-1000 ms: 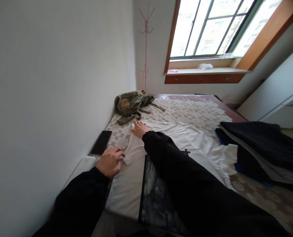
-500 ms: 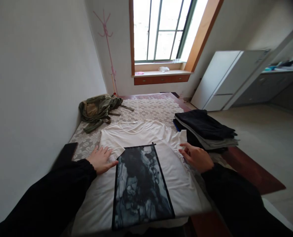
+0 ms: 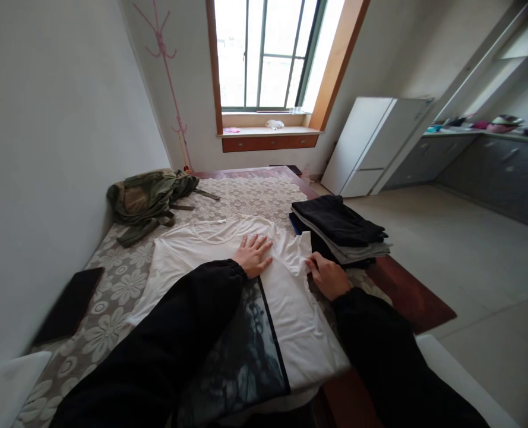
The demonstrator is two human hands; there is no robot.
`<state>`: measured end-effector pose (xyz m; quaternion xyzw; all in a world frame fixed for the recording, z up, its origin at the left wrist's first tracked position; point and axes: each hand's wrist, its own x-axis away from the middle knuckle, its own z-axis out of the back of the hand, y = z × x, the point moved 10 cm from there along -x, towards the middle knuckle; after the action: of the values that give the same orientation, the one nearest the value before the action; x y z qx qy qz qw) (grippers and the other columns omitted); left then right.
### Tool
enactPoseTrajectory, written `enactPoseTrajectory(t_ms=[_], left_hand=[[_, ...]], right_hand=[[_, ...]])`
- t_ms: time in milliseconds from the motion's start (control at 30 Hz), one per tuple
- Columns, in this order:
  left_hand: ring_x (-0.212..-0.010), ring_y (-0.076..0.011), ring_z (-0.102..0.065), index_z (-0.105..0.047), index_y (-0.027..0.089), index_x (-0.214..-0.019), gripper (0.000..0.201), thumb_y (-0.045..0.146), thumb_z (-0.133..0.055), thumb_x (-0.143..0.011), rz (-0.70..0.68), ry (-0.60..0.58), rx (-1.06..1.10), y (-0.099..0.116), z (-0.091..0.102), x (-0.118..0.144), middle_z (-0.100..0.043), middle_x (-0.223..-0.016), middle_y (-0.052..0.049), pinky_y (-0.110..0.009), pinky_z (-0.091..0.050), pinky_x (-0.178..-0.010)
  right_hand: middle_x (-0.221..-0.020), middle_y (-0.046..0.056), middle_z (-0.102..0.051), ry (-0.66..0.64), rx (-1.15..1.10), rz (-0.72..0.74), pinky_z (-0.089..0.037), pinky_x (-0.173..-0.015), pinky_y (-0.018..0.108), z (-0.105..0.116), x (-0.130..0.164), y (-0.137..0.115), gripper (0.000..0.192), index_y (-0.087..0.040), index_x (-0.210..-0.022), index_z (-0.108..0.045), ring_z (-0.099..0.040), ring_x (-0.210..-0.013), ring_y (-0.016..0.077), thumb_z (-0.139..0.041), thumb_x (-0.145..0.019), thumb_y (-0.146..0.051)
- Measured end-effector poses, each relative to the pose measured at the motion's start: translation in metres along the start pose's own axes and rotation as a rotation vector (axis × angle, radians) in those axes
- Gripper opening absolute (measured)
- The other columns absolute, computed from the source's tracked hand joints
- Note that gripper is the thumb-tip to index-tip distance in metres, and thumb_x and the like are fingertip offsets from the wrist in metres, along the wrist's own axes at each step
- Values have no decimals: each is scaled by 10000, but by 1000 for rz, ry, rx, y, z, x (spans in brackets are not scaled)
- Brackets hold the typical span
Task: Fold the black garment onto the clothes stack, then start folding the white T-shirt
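Folding step, I judge: my left hand (image 3: 253, 254) lies flat, fingers spread, on the white T-shirt (image 3: 290, 291) across the table (image 3: 112, 285); right hand (image 3: 328, 274) pinches its sleeve (image 3: 303, 248), to fold inward next.

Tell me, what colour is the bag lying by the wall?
The bag is olive green with tan patches, a camouflage look; the head view shows it.

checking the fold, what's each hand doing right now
left hand: open, flat on the white t-shirt
right hand: closed, pinching the shirt's sleeve
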<state>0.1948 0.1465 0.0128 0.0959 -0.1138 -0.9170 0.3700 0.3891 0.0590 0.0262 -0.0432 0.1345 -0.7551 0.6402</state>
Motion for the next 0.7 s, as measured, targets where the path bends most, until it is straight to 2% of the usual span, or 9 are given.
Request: enactPoseTrajectory(t_ms=[67,133,233,300,400,467,533,600,700], left_hand=[[-1589,-327,-178,-369,264,-1592,638,539,-393,-1017,-23,11,-6,-1,-6,1,-303,-1704,-63,-595,-106,-1276],[-1591,-333,-169,-350,262,-1603,648,542,-381,-1019,-35,13,-6,-2,-8,2,-287,-1710,-69,-601,-95,-1275],[-1590,-347,-164,-392,219,-1580,624,450,-444,-1003,-51,12,12,-3,-8,2,-289,-1706,-99,-618,-96,-1271],[-1584,-333,-197,-485,192,-1510,559,320,-496,-966,-66,29,86,-5,-5,1,-361,-1672,-116,-599,-113,-1277],[-1484,-256,-425,-583,190,-1379,448,186,-452,-951,-10,155,393,-21,9,-2,-583,-1503,-117,-481,-287,-1249],[-1288,-204,-616,-569,183,-1351,410,193,-358,-1000,93,281,637,-41,20,-2,-691,-1341,-121,-391,-467,-1111],[-1077,-178,-702,-536,169,-1347,401,258,-290,-1043,176,363,766,-56,26,2,-728,-1224,-125,-337,-557,-932],[-952,-176,-705,-549,178,-1300,363,362,-373,-1041,202,387,776,-60,31,6,-731,-1157,-109,-327,-564,-849],[-951,-206,-663,-625,211,-1095,338,498,-625,-916,98,344,573,-37,40,12,-710,-1072,-69,-356,-533,-884]], right_hand=[[-963,107,-761,97,-237,58,-487,-707,327,11,4,-7,247,-229,-988,-602,-718,-821,251,-419,-1044,-386],[-1089,126,-756,136,-504,228,-535,-805,354,24,11,-30,228,-232,-959,-593,-727,-922,254,-474,-1031,-412],[-1278,128,-716,-84,-636,618,-501,-1024,412,27,36,-88,173,-237,-920,-616,-664,-1197,275,-592,-989,-393],[-1320,130,-699,-271,-636,774,-467,-1087,433,21,54,-114,125,-236,-988,-638,-626,-1270,271,-632,-973,-360],[-1330,139,-693,-341,-693,734,-487,-1068,420,16,55,-117,129,-228,-1069,-636,-651,-1234,248,-581,-1001,-321],[-1278,128,-715,-291,-710,635,-511,-1027,403,12,42,-106,136,-225,-1045,-641,-674,-1177,239,-532,-1016,-300],[-1202,108,-735,-259,-668,562,-544,-941,371,4,26,-94,148,-225,-1054,-648,-692,-1093,229,-516,-1002,-266],[-1146,89,-736,-253,-581,533,-555,-860,340,-5,9,-88,211,-222,-1108,-651,-694,-999,209,-506,-957,-192],[-1085,69,-723,-194,-429,522,-542,-826,313,-13,-27,-87,381,-209,-1163,-658,-671,-867,175,-504,-839,-79]])
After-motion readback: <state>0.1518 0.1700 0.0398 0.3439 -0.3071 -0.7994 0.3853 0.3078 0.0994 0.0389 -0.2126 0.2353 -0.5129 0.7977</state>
